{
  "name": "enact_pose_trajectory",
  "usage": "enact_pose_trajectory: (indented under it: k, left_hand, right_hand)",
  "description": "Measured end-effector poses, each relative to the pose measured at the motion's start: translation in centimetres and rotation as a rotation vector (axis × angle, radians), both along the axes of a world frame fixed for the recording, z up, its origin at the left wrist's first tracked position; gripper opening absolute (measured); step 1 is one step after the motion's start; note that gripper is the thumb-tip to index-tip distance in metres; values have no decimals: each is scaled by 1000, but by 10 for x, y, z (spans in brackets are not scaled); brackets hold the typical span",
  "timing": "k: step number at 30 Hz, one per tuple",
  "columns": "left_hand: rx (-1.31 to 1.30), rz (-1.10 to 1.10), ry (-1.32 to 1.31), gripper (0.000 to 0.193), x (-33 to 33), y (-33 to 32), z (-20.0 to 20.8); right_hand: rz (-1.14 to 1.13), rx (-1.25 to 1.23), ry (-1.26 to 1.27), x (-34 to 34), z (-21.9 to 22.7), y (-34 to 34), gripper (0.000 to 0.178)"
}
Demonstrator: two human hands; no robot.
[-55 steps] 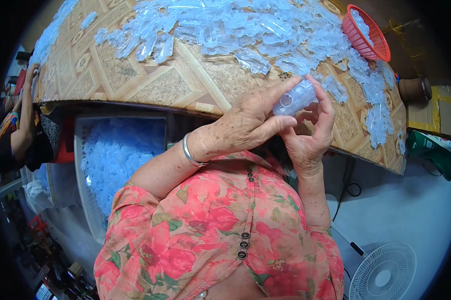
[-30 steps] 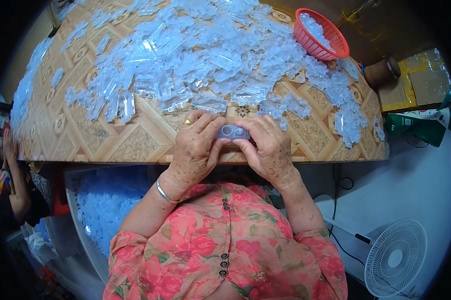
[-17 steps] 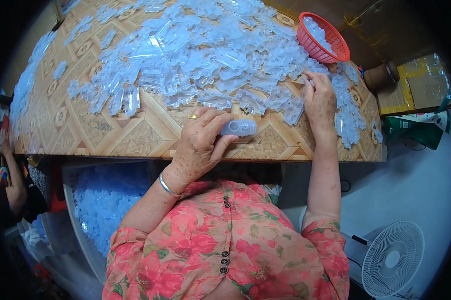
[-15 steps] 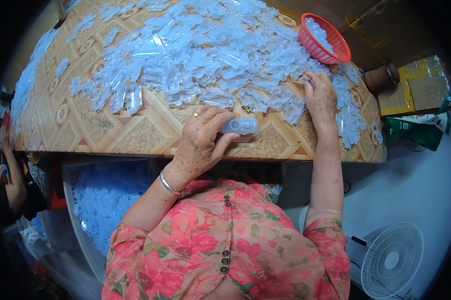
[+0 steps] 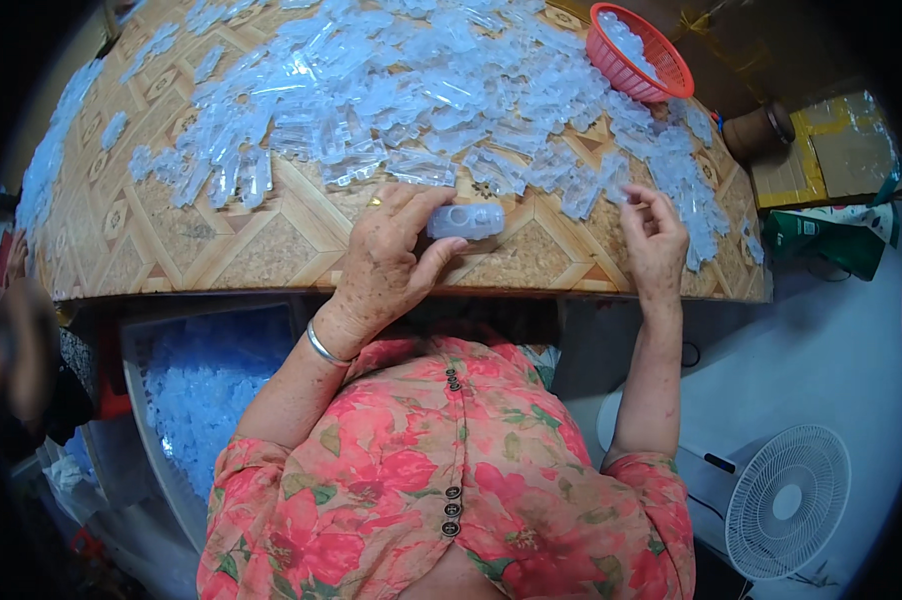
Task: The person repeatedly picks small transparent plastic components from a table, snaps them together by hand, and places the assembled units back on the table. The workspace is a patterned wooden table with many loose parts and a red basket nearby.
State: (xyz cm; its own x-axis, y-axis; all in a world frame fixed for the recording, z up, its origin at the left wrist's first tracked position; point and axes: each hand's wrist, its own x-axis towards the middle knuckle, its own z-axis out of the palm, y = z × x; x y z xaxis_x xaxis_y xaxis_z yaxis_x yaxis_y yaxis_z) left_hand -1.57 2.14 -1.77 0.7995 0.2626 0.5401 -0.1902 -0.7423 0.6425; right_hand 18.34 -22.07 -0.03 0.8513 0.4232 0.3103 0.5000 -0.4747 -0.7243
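Observation:
My left hand (image 5: 386,245) grips a clear, bluish plastic piece (image 5: 468,220) between thumb and fingers, just above the table's near edge. The piece is oblong, with a round shape at one end and smaller marks along it. My right hand (image 5: 658,240) is raised at the right, thumb and fingertips drawn together in a pinch. Whatever lies between those fingertips is too small to name. Beyond both hands, a wide heap of flat clear plastic pieces (image 5: 401,90) spreads over the patterned table (image 5: 301,225).
A red plastic basket (image 5: 671,75) with clear parts stands at the far right, near a brown spool-like object (image 5: 758,133) and a cardboard box (image 5: 851,155). A bin of bluish plastic (image 5: 206,400) sits below at left. A white fan (image 5: 788,500) stands lower right. Another person's arm (image 5: 26,345) shows at left.
My right hand has drawn back from the pieces by the red basket, toward me and slightly right. My left hand still holds the plastic piece. The view has shifted slightly.

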Motion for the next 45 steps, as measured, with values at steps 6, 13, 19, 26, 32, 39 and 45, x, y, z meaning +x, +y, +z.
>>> enact_pose_trajectory:
  k: [6, 13, 19, 26, 32, 39, 45]
  left_hand:
    - [27, 17, 68, 44, -1, -2, 1]
    - [22, 18, 17, 46, -2, -1, -2]
    - [5, -3, -29, 45, -2, 1, -4]
    - [-67, -8, -30, 44, -2, 2, -9]
    - [-11, 12, -87, 42, 1, 3, -15]
    - [-68, -24, -71, 39, 0, 5, -14]
    - [-25, -14, -79, 45, 0, 4, -12]
  right_hand:
    - [-9, 7, 30, -32, -18, -20, 16]
    - [-8, -212, -125, -38, 0, -17, 19]
    - [182, -108, -192, -56, 12, 8, 25]
    - [479, 51, -322, -91, 17, 81, 29]
    - [499, -3, -362, -88, 12, 96, 27]
    - [526, -56, -214, -86, 19, 103, 19]
    - [502, -68, -247, -88, 20, 98, 28]
